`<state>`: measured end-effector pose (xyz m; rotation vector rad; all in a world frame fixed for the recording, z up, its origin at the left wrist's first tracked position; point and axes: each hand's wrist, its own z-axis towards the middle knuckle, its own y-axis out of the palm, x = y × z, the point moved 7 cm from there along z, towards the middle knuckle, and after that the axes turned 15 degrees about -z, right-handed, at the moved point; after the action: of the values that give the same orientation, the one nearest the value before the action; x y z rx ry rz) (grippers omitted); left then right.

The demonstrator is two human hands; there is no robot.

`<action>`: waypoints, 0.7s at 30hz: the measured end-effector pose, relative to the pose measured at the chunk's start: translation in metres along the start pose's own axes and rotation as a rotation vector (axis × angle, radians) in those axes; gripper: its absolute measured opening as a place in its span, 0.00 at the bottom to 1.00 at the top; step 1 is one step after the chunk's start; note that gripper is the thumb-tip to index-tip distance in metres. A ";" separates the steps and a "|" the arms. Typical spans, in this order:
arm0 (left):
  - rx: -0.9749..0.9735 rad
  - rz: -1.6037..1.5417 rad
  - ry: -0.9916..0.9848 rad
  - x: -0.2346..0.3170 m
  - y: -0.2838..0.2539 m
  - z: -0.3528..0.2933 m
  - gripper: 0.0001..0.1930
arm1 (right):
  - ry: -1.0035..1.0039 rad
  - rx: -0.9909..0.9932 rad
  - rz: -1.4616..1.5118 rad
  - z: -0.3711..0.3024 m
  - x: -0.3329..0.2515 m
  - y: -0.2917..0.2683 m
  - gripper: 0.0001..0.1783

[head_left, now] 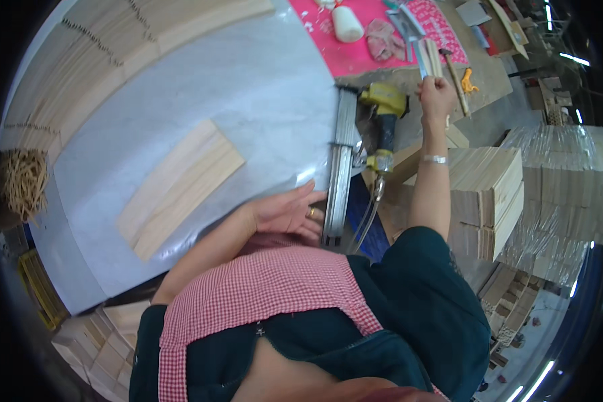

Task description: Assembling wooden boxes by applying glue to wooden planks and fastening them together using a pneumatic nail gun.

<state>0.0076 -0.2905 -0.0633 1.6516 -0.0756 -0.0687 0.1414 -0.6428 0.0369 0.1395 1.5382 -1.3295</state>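
Observation:
My right hand [437, 97] is stretched out to the far right, its fingers closed round the lower end of some pale flat strips [431, 57] that look like wood. A hammer [454, 77] lies just right of it. My left hand [291, 211] rests low at the table's near edge, fingers spread, with a ring on one finger and nothing in it. Beside its fingertips stands a long silver metal bar [342, 167], with a yellow and black air nail gun [384, 107] along its right side. Two pale wooden boards [181, 187], edge to edge, lie on the grey table [261, 87].
Rows of stacked boards [94, 80] line the table's far left. On a pink cloth [321, 40] are a white bottle [347, 24] and a crumpled rag [384, 40]. Stacked wood blocks [486, 194] and a wrapped pallet [556, 194] stand at right. An air hose [367, 224] hangs below the gun.

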 end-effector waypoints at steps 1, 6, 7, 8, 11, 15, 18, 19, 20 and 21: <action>0.022 0.024 0.007 0.001 -0.002 0.000 0.45 | -0.026 -0.052 0.041 -0.031 -0.004 -0.002 0.08; 0.072 0.069 0.032 -0.001 -0.008 -0.001 0.46 | 0.053 -0.232 0.128 -0.147 -0.003 0.005 0.07; 0.066 0.081 0.029 -0.001 -0.009 0.001 0.46 | 0.044 -0.244 0.120 -0.156 0.000 0.007 0.07; 0.059 0.094 0.029 -0.001 -0.009 0.002 0.46 | 0.033 -0.258 0.112 -0.164 0.002 0.008 0.06; 0.042 0.123 0.037 -0.004 -0.010 0.001 0.46 | 0.001 -0.286 0.097 -0.179 -0.001 0.013 0.06; 0.033 0.153 0.005 -0.007 -0.013 -0.001 0.54 | 0.066 -0.253 0.094 -0.181 -0.004 0.018 0.07; 0.057 0.172 0.005 -0.007 -0.012 -0.002 0.55 | 0.054 -0.249 0.081 -0.178 0.001 0.025 0.07; 0.071 0.182 0.003 -0.007 -0.012 -0.003 0.55 | 0.051 -0.247 0.077 -0.177 0.004 0.027 0.07; 0.085 0.192 0.002 -0.007 -0.013 -0.003 0.55 | 0.047 -0.244 0.073 -0.176 0.004 0.028 0.08; 0.083 0.191 0.004 -0.007 -0.013 -0.003 0.55 | 0.044 -0.245 0.071 -0.175 0.003 0.029 0.08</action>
<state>0.0012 -0.2855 -0.0761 1.7198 -0.2351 0.0845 0.0525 -0.4973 -0.0134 0.0683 1.7049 -1.0790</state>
